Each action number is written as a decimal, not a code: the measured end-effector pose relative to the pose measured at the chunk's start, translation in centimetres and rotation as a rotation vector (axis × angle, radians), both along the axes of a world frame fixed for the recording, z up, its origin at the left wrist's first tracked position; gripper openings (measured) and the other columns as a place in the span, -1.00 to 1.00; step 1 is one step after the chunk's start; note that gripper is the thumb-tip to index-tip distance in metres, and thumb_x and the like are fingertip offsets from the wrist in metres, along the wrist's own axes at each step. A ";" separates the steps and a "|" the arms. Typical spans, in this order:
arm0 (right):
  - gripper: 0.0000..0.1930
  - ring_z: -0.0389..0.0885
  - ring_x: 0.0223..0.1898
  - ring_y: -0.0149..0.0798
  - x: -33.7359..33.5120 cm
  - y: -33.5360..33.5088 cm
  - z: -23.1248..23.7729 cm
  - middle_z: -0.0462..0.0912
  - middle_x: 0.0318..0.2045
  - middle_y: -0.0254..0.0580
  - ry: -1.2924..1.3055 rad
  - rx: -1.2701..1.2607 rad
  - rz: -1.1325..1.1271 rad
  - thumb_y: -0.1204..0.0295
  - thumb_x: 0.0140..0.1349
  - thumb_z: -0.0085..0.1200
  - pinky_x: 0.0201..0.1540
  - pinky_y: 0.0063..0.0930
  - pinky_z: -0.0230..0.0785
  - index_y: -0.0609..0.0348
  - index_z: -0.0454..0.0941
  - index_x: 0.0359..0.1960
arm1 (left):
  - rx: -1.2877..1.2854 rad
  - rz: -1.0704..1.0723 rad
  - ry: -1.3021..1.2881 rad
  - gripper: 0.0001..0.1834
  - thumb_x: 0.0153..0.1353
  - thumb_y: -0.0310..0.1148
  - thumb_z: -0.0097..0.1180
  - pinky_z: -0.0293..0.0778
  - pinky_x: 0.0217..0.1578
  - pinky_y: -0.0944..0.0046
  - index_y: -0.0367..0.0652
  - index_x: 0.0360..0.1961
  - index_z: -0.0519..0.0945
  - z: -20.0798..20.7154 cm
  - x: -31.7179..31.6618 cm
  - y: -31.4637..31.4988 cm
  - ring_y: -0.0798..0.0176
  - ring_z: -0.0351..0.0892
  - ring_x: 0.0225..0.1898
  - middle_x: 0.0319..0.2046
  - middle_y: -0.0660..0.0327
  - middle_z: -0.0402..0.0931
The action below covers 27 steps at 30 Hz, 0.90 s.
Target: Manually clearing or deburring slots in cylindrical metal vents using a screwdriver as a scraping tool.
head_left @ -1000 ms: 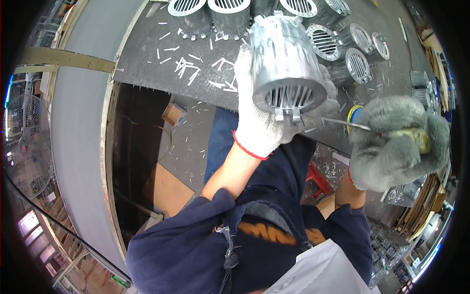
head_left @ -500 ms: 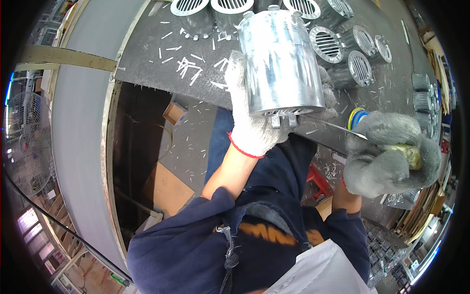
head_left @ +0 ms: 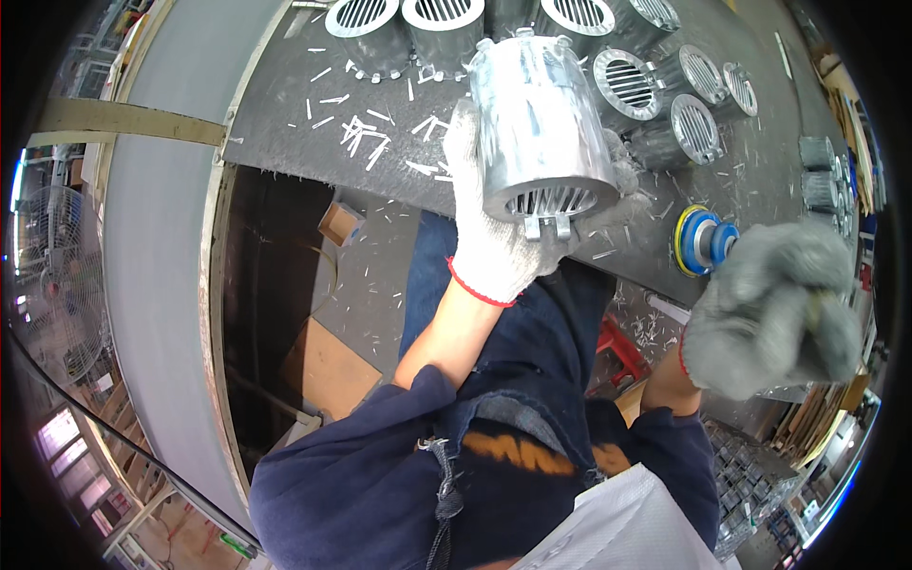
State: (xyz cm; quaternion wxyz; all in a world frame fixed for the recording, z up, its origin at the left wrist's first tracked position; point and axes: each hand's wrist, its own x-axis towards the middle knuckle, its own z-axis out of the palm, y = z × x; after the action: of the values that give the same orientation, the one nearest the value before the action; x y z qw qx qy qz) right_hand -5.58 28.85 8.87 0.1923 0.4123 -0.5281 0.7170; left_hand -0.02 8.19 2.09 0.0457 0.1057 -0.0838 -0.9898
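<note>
My left hand [head_left: 496,255], in a white knit glove with a red cuff, is closed around a shiny metal cylinder [head_left: 543,123]. The cylinder is tilted so that its slotted end, with a small hinge-like bracket [head_left: 547,228], faces me. Off to the right, apart from the cylinder, is my right hand [head_left: 774,318] in a grey, worn glove. Its fingers are curled and smeared by motion. Only a faint yellowish bit of the thin-shafted tool's handle shows in the fist; the shaft cannot be made out.
Several similar slotted cylinders [head_left: 627,85] stand across the far side of the dark worktable [head_left: 389,166]. White shavings [head_left: 366,133] litter its top. A blue and yellow round pad [head_left: 696,239] lies beside my right hand. Under the table edge is a red stool [head_left: 619,351].
My right hand has drawn away to the right, and the tool's thin shaft has left the cylinder's slotted end. The cylinder has tipped, showing more of that end.
</note>
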 end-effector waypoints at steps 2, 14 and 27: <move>-0.52 0.67 -0.06 -0.11 0.0 -0.4 0.6 0.59 0.11 0.12 0.096 0.308 -0.101 0.48 0.25 0.29 -0.14 -0.32 0.60 0.20 0.48 0.20 | -0.088 0.026 -0.012 -0.27 0.45 0.16 0.09 0.63 0.13 0.03 -0.11 0.43 0.38 0.6 0.0 0.2 0.13 0.60 0.21 0.25 0.09 0.52; -0.10 0.65 -0.11 -0.38 0.5 -5.9 -0.9 0.57 0.28 0.01 -0.983 0.181 0.226 -0.04 0.34 0.32 -0.03 -0.43 0.63 0.23 0.23 0.53 | -0.222 0.136 0.071 -0.18 0.46 0.22 0.14 0.41 0.37 -0.03 -0.23 0.44 0.35 2.3 -0.7 0.6 0.08 0.46 0.33 0.30 0.07 0.46; -0.73 0.55 -0.29 -0.41 1.0 -1.4 -0.2 0.58 -0.04 -0.12 -0.628 0.119 -0.163 0.46 0.58 -0.09 -0.29 -0.54 0.46 0.17 0.42 0.24 | 0.028 0.007 -0.097 -0.18 0.36 0.43 0.07 0.53 0.20 -0.27 0.10 0.42 0.43 2.1 -1.0 0.6 -0.02 0.55 0.22 0.24 0.14 0.53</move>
State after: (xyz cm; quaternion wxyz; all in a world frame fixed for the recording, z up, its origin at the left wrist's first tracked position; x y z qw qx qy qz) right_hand -4.54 27.45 8.63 0.0523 0.1378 -0.6339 0.7593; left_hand -0.99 8.79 4.18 0.0433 0.1543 -0.0716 -0.9845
